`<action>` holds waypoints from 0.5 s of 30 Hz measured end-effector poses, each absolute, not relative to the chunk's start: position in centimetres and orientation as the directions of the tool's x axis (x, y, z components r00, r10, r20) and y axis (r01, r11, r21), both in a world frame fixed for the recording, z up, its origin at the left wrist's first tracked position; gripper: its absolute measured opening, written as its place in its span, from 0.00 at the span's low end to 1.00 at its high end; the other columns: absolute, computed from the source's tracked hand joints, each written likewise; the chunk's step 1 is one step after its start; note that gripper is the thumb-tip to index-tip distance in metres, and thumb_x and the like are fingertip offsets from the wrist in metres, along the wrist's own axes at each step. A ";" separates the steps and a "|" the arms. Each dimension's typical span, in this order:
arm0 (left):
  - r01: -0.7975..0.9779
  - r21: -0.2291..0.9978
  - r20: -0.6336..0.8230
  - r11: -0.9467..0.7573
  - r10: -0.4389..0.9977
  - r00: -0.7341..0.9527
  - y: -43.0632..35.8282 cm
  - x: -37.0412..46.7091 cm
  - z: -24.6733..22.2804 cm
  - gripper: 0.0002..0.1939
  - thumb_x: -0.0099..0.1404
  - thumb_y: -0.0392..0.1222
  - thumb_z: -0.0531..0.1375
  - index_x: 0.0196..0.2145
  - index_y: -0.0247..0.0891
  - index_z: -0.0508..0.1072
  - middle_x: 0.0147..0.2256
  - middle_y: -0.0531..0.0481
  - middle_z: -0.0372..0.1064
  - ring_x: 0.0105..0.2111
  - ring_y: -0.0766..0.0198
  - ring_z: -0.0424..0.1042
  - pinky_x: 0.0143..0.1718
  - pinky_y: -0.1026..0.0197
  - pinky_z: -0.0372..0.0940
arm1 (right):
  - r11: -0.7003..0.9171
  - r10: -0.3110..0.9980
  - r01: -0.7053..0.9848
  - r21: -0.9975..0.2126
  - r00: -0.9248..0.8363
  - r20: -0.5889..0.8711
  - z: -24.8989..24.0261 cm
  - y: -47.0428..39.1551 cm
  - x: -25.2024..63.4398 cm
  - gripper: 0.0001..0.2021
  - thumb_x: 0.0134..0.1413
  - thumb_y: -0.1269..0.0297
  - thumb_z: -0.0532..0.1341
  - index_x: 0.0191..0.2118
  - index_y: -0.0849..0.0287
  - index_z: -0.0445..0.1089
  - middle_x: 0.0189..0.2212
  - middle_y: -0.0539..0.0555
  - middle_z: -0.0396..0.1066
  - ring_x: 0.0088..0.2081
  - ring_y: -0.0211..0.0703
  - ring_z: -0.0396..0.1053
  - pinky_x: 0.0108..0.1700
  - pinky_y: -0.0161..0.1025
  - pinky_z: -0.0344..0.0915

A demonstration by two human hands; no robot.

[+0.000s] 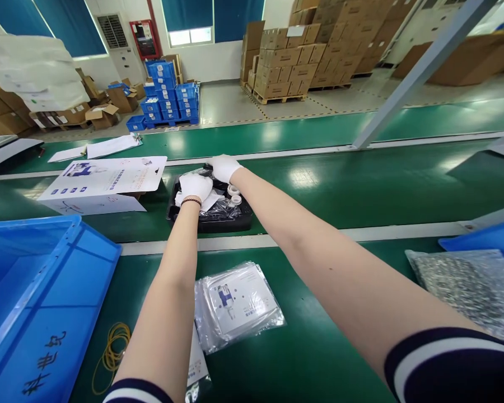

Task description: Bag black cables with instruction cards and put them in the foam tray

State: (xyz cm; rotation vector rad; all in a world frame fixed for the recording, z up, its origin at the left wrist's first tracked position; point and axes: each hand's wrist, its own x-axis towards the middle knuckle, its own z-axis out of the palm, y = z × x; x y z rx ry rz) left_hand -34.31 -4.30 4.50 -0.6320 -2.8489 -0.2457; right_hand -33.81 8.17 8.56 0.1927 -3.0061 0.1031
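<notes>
Both hands: left hand (195, 185), right hand (224, 167) apparently pressing flat | black tray (218, 223) long axis left-right

A blue crate (33, 291) sits near bagged manuals (235, 302), yellow rubber bands (111, 350) and a white carton (105, 184).

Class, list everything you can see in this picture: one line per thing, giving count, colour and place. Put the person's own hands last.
black tray: one, black, on the green belt under both hands, holding clear bags and white rings
printed box: one, white with blue print, left of the tray
blue bin: one, blue, near left
bagged leaflets: a small stack, clear and white, near centre
yellow cord: one, yellow, beside the bin
grey bags: a pile, grey, near right
blue crates: a stack, blue, far floor
cardboard boxes: many, brown, far pallets
left hand: white glove, on the tray's contents
right hand: white glove, at the tray's far edge
</notes>
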 end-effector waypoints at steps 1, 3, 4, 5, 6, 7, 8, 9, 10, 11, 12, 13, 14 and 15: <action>0.425 0.144 0.240 0.893 0.386 -0.891 -4.0 -34.2 4.5 0.18 0.66 0.41 0.49 0.36 0.30 0.77 0.41 0.34 0.74 0.48 0.44 0.68 0.48 0.45 0.57 | 0.990 -0.113 -0.122 -0.066 -0.986 0.125 7.9 8.6 -33.7 0.16 0.58 0.69 0.59 0.52 0.59 0.71 0.46 0.61 0.71 0.47 0.57 0.69 0.48 0.45 0.64; 0.409 0.203 0.238 0.890 0.360 -0.902 -3.6 -34.1 4.6 0.18 0.67 0.40 0.49 0.37 0.29 0.77 0.41 0.35 0.73 0.48 0.45 0.68 0.48 0.45 0.59 | 0.991 -0.092 -0.100 -0.088 -0.991 0.095 6.6 9.6 -33.1 0.15 0.59 0.64 0.60 0.51 0.58 0.72 0.46 0.60 0.72 0.46 0.57 0.69 0.46 0.44 0.65; 0.400 0.235 0.241 0.886 0.346 -0.907 -3.4 -34.1 4.8 0.17 0.69 0.40 0.49 0.39 0.29 0.76 0.42 0.35 0.73 0.49 0.47 0.67 0.49 0.46 0.59 | 0.991 -0.083 -0.091 -0.102 -0.994 0.075 6.1 10.2 -32.7 0.16 0.59 0.59 0.61 0.51 0.57 0.72 0.46 0.59 0.72 0.46 0.57 0.69 0.46 0.44 0.66; 0.387 0.270 0.247 0.882 0.325 -0.913 -3.4 -34.1 4.9 0.16 0.70 0.41 0.50 0.42 0.29 0.74 0.44 0.36 0.72 0.49 0.50 0.67 0.49 0.47 0.59 | 0.990 -0.076 -0.082 -0.115 -0.996 0.056 5.6 10.8 -32.2 0.20 0.58 0.54 0.61 0.53 0.56 0.71 0.47 0.58 0.71 0.46 0.57 0.69 0.46 0.44 0.66; 0.370 0.309 0.253 0.876 0.300 -0.920 -3.3 -34.2 5.2 0.16 0.71 0.43 0.50 0.44 0.29 0.73 0.45 0.38 0.70 0.49 0.52 0.67 0.50 0.47 0.60 | 0.989 -0.070 -0.074 -0.127 -0.997 0.040 5.1 11.5 -31.7 0.24 0.58 0.48 0.60 0.56 0.54 0.68 0.50 0.57 0.70 0.47 0.57 0.69 0.47 0.45 0.66; 0.355 0.350 0.260 0.867 0.274 -0.926 -3.3 -34.2 5.4 0.16 0.71 0.45 0.51 0.46 0.30 0.71 0.46 0.40 0.70 0.48 0.55 0.68 0.49 0.48 0.62 | 0.988 -0.064 -0.067 -0.136 -0.998 0.028 4.7 12.1 -31.1 0.27 0.59 0.44 0.58 0.59 0.52 0.65 0.53 0.56 0.67 0.49 0.57 0.68 0.48 0.46 0.65; 0.342 0.389 0.267 0.856 0.250 -0.931 -3.3 -34.2 5.7 0.17 0.71 0.48 0.53 0.47 0.31 0.70 0.46 0.42 0.69 0.47 0.57 0.68 0.49 0.49 0.63 | 0.988 -0.058 -0.060 -0.142 -0.998 0.019 4.5 12.7 -30.6 0.30 0.60 0.41 0.56 0.62 0.51 0.62 0.57 0.56 0.63 0.51 0.58 0.66 0.50 0.47 0.65; 0.333 0.424 0.274 0.842 0.232 -0.933 -3.3 -34.1 6.0 0.19 0.70 0.50 0.53 0.48 0.32 0.69 0.46 0.42 0.69 0.46 0.57 0.69 0.48 0.49 0.64 | 0.988 -0.054 -0.055 -0.144 -0.998 0.011 4.3 13.1 -30.2 0.32 0.60 0.39 0.53 0.64 0.50 0.59 0.60 0.56 0.59 0.53 0.59 0.65 0.52 0.49 0.64; 0.334 0.453 0.282 0.827 0.222 -0.933 -3.2 -33.9 6.4 0.19 0.71 0.51 0.52 0.48 0.32 0.69 0.46 0.43 0.69 0.46 0.57 0.69 0.48 0.49 0.65 | 0.988 -0.051 -0.050 -0.145 -0.999 0.000 4.3 13.5 -29.9 0.33 0.60 0.38 0.51 0.65 0.51 0.57 0.62 0.56 0.56 0.54 0.60 0.64 0.52 0.50 0.63; 0.342 0.475 0.291 0.811 0.222 -0.930 -3.2 -33.6 6.9 0.19 0.72 0.49 0.49 0.49 0.33 0.69 0.48 0.42 0.69 0.47 0.56 0.69 0.49 0.49 0.65 | 0.988 -0.049 -0.047 -0.145 -0.999 -0.013 4.4 13.7 -29.6 0.35 0.60 0.36 0.51 0.65 0.52 0.57 0.62 0.57 0.55 0.54 0.61 0.63 0.53 0.52 0.63; 0.357 0.488 0.301 0.796 0.230 -0.925 -3.3 -33.1 7.4 0.19 0.73 0.46 0.46 0.51 0.33 0.69 0.50 0.41 0.68 0.49 0.55 0.68 0.50 0.49 0.64 | 0.989 -0.049 -0.045 -0.144 -0.999 -0.024 4.6 13.9 -29.3 0.36 0.58 0.35 0.51 0.64 0.54 0.58 0.62 0.59 0.55 0.54 0.62 0.63 0.53 0.53 0.62; 0.375 0.495 0.311 0.784 0.243 -0.919 -3.5 -32.5 8.0 0.20 0.73 0.44 0.44 0.52 0.33 0.68 0.52 0.40 0.67 0.52 0.54 0.66 0.52 0.50 0.62 | 0.989 -0.049 -0.044 -0.142 -0.998 -0.031 5.0 14.0 -29.0 0.37 0.57 0.34 0.52 0.63 0.56 0.60 0.61 0.61 0.57 0.54 0.64 0.62 0.54 0.55 0.61; 0.400 0.494 0.317 0.772 0.268 -0.910 -3.8 -31.8 8.7 0.21 0.73 0.43 0.42 0.54 0.34 0.68 0.54 0.40 0.66 0.54 0.53 0.64 0.54 0.51 0.61 | 0.989 -0.047 -0.043 -0.142 -0.998 -0.031 5.5 14.0 -28.5 0.38 0.56 0.35 0.53 0.62 0.58 0.61 0.60 0.63 0.58 0.55 0.65 0.61 0.55 0.57 0.59; 0.434 0.485 0.319 0.759 0.308 -0.896 -4.3 -31.1 9.3 0.22 0.72 0.42 0.42 0.54 0.36 0.69 0.55 0.41 0.66 0.56 0.53 0.63 0.56 0.52 0.59 | 0.989 -0.045 -0.042 -0.143 -0.999 -0.021 6.1 14.1 -27.9 0.38 0.55 0.35 0.55 0.62 0.60 0.62 0.59 0.64 0.59 0.55 0.66 0.60 0.56 0.59 0.57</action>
